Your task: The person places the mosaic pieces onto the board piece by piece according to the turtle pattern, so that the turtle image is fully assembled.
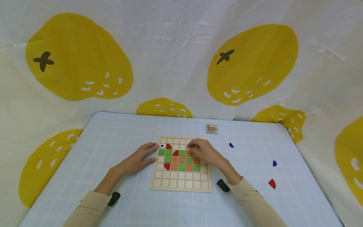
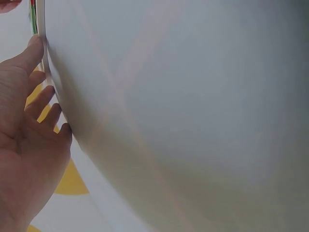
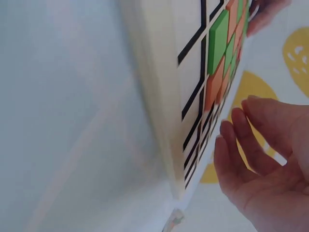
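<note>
A wooden grid board (image 1: 181,186) lies on the table, with green squares (image 1: 189,160), orange squares (image 1: 174,159), red quarter-circle pieces (image 1: 169,146) and a round eye piece (image 1: 162,146) in its cells. My left hand (image 1: 138,160) rests at the board's left edge, thumb and fingers spread apart; the left wrist view shows the fingertips touching that edge. Over the upper right of the pattern hovers my right hand (image 1: 202,150). In the right wrist view its fingers are loosely bent, thumb near the index fingertip, with no piece visible between them.
Behind the board lies a small pattern card (image 1: 211,128). Two blue pieces (image 1: 231,145) and a red quarter-circle (image 1: 272,183) are scattered to the right. Dark wrist-worn devices (image 1: 223,185) sit beside both forearms. A patterned curtain (image 1: 181,63) hangs behind the table.
</note>
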{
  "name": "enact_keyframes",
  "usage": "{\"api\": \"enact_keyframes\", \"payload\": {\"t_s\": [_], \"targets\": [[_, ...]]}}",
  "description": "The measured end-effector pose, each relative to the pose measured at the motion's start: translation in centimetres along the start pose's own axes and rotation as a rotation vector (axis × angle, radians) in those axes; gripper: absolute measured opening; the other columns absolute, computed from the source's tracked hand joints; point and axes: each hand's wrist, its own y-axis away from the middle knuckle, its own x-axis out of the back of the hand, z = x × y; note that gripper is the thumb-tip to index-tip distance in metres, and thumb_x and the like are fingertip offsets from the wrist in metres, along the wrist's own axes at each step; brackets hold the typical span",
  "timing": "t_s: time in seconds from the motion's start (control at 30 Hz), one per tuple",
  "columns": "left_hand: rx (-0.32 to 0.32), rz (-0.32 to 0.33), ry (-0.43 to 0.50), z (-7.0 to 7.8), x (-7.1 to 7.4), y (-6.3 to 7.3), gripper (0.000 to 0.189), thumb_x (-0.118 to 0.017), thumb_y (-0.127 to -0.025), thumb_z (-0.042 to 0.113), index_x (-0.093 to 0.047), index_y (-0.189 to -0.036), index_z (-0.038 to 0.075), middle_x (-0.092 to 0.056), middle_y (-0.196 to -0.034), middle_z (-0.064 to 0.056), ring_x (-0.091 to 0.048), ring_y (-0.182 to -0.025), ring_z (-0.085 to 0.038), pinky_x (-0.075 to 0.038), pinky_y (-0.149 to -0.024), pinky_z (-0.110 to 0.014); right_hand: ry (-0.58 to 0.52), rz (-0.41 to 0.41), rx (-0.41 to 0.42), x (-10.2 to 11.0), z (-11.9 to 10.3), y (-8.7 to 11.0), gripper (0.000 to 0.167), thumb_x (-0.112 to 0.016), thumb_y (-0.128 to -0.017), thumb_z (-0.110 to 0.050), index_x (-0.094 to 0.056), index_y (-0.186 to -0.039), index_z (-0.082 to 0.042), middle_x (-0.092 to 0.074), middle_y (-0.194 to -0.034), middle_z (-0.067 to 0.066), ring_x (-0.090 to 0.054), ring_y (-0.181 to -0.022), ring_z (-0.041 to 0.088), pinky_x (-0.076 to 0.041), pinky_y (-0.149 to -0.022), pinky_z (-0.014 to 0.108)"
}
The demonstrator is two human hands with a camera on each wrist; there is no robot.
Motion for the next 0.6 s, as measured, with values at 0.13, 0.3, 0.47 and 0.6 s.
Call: {"api": "enact_keyframes", "payload": {"t_s": [0.13, 0.3, 0.47, 0.6], "targets": [[0.013, -0.003, 0.0, 0.2, 0.1, 0.0, 0.062, -0.067, -0.102, 0.025, -0.044, -0.156, 0.005, -0.034, -0.162, -0.02, -0.026, -0.15, -0.044, -0.026, -0.12, -0.062, 0.024, 0.035, -0.009, 0.7, 0.5, 1.0, 0.013, -0.065, -0.1, -0.003, -0.072, -0.109, 0.001, -0.072, -0.106, 0.009, -0.067, -0.098, 0.023, -0.058, -0.085, 0.035], [0.004, 0.001, 0.007, 0.1, 0.1, 0.1, 0.062, -0.067, -0.102, 0.025, -0.044, -0.155, 0.004, -0.035, -0.161, -0.02, -0.028, -0.149, -0.043, -0.028, -0.119, -0.061, 0.059, 0.083, -0.023, 1.4, 1.4, 2.4, 0.013, -0.066, -0.099, -0.002, -0.072, -0.109, 0.001, -0.072, -0.106, 0.009, -0.067, -0.098, 0.024, -0.058, -0.087, 0.039], [-0.014, 0.011, 0.001, 0.1, 0.1, 0.0, 0.062, -0.066, -0.102, 0.03, -0.045, -0.155, 0.004, -0.037, -0.16, -0.021, -0.03, -0.148, -0.044, -0.029, -0.118, -0.062, 0.084, 0.131, -0.057, 2.2, 1.9, 3.9, 0.013, -0.068, -0.098, -0.003, -0.073, -0.11, 0.001, -0.072, -0.107, 0.009, -0.068, -0.101, 0.026, -0.057, -0.092, 0.045], [-0.021, 0.013, -0.005, 0.0, 0.1, 0.0, 0.062, -0.066, -0.102, 0.031, -0.045, -0.155, 0.004, -0.037, -0.16, -0.02, -0.031, -0.148, -0.044, -0.03, -0.118, -0.063, 0.103, 0.167, -0.096, 3.0, 2.2, 5.1, 0.014, -0.069, -0.098, -0.004, -0.073, -0.111, 0.001, -0.073, -0.109, 0.009, -0.068, -0.103, 0.027, -0.056, -0.093, 0.046]]}}
